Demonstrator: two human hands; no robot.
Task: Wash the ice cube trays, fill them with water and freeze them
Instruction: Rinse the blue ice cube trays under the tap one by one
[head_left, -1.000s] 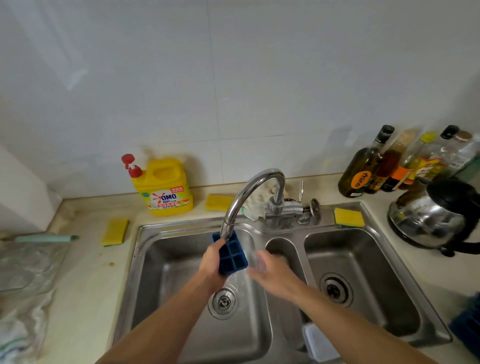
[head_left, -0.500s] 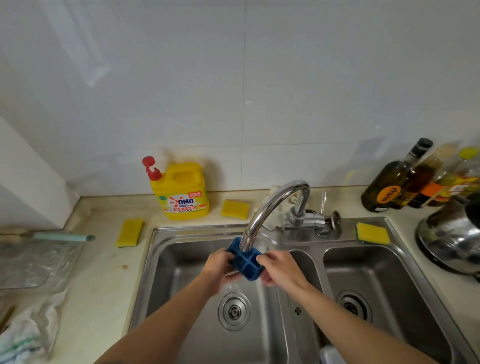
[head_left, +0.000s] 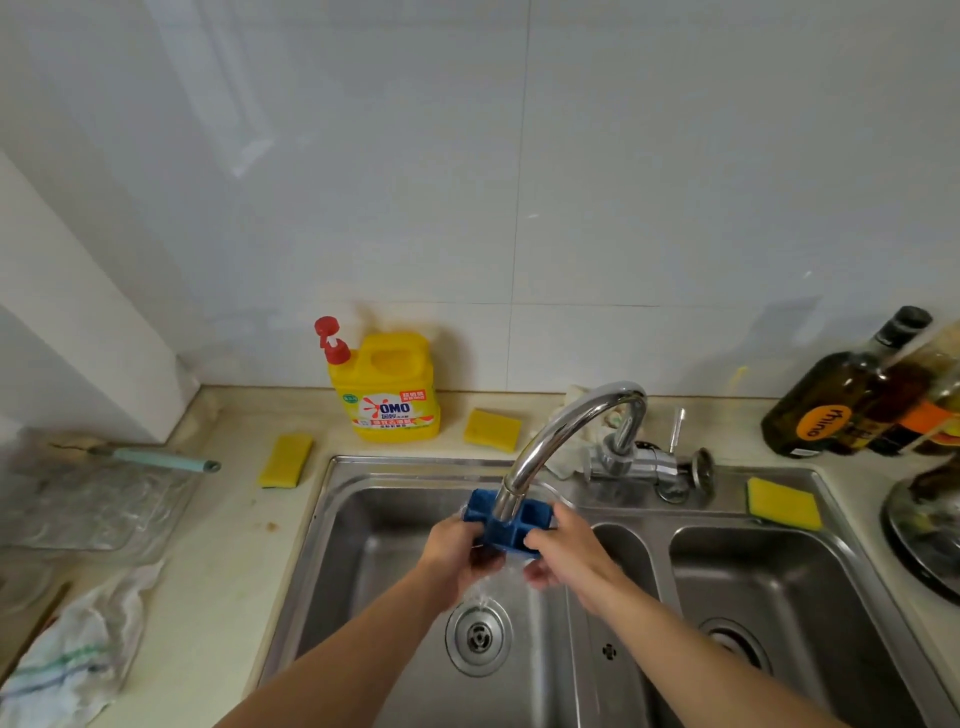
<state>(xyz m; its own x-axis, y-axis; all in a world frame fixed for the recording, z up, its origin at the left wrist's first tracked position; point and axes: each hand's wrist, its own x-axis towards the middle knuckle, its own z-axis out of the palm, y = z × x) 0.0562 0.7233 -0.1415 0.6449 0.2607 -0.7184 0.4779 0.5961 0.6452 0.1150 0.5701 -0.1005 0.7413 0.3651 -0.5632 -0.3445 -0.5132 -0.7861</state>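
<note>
The blue ice cube tray (head_left: 506, 525) is held by both hands. Its left end is gripped by the left hand (head_left: 452, 553) and its right end by the right hand (head_left: 566, 551), with fingers curled round the edges. The tray is kept between the hands, just under the tap spout (head_left: 561, 431), above the left sink bowl (head_left: 363, 545). Water (head_left: 483, 587) is seen running off it toward the drain (head_left: 478, 636). The washing step seems to be in hand. Next, the tray likely needs to be turned so every cup is rinsed. A firm hold is called for, since a wet tray can slip.
</note>
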